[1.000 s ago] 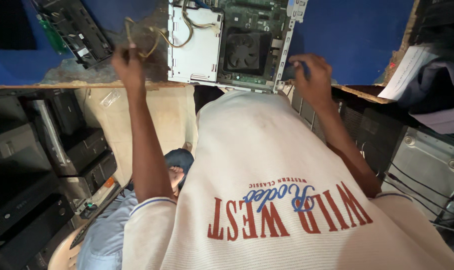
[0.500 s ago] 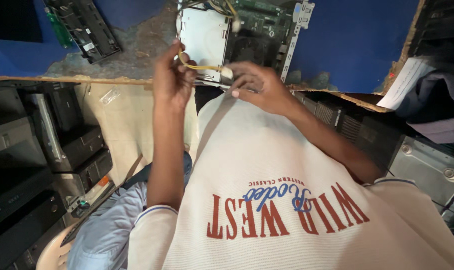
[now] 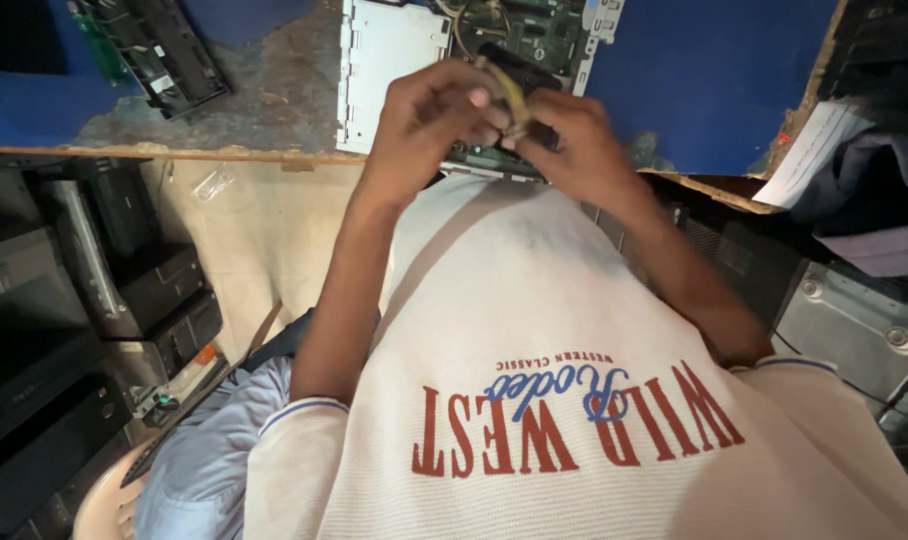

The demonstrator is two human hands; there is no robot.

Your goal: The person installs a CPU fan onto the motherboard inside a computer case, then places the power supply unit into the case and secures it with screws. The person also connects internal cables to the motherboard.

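Observation:
Both my hands meet above an open desktop computer case [image 3: 389, 60] lying on the table. My left hand [image 3: 429, 115] and my right hand [image 3: 574, 140] pinch the same yellowish cable [image 3: 515, 95], which ends at a black connector block half hidden behind my fingers. Behind the hands, inside the case, a green circuit board [image 3: 549, 30] shows. My cream shirt with red lettering fills the lower part of the view.
The table [image 3: 714, 70] has a worn blue top with a chipped wooden edge. A black component [image 3: 149, 50] lies at its far left. Black computer cases [image 3: 74, 300] are stacked at left, a grey metal case [image 3: 854, 325] and papers [image 3: 809, 150] at right.
My hands were apart, the left at the table's left with wires, the right beside the case. They have come together over the case, both gripping the yellowish cable.

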